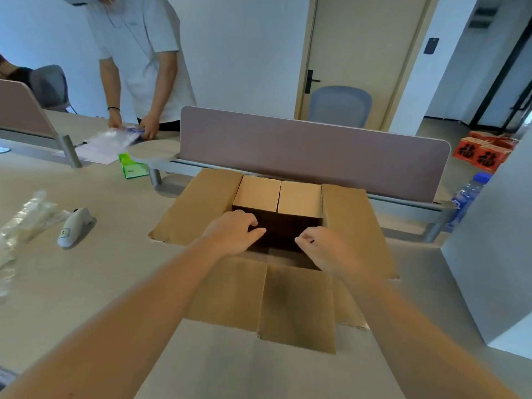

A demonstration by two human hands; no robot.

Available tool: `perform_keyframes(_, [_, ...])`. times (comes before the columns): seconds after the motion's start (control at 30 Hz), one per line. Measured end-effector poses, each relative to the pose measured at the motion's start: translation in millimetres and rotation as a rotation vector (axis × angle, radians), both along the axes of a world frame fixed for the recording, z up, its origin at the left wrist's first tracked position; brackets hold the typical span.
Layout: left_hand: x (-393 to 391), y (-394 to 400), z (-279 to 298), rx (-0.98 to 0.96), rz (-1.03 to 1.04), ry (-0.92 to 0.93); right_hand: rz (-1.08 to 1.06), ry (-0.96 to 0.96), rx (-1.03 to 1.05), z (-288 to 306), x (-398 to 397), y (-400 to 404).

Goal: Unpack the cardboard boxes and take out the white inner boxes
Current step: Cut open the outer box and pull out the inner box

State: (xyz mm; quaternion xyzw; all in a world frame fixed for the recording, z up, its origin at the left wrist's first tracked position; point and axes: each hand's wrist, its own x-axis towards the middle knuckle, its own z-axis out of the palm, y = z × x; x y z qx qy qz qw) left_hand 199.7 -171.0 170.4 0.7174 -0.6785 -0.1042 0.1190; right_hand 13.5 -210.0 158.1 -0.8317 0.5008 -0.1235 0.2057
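The opened cardboard box [276, 254] sits on the desk [115, 269] before the partition screen [313, 151], two smaller boxes [277, 197] inside at its far end, a handheld scanner [73, 227], seemingly, to its left.

Cardboard box [276, 240] interior dark, contents indiscernible.
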Motion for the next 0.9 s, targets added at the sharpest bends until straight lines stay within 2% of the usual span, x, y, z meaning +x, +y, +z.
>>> perform_keyframes(0.3, [35.9,-103.6,-46.0,0.101,-0.225,-0.406,-0.136,0.151,0.154,-32.0,47.2,-90.4])
perform_keyframes(0.4, [45.0,-120.9,-61.5,0.172,-0.232,-0.530,-0.158,0.181,0.189,-49.8,54.4,-104.8])
perform_keyframes(0.5, [48.9,-126.9,-66.1,0.179,-0.181,-0.555,-0.196,0.189,0.171,-56.4,53.3,-109.7])
perform_keyframes(0.67, [57.3,-132.8,-55.2,0.122,-0.160,-0.564,-0.219,0.166,-0.005,-45.4,47.4,-110.4])
perform_keyframes(0.9, [65.3,-157.3,-20.0,-0.192,0.029,-0.467,-0.276,0.155,-0.176,-9.4,52.1,-144.2])
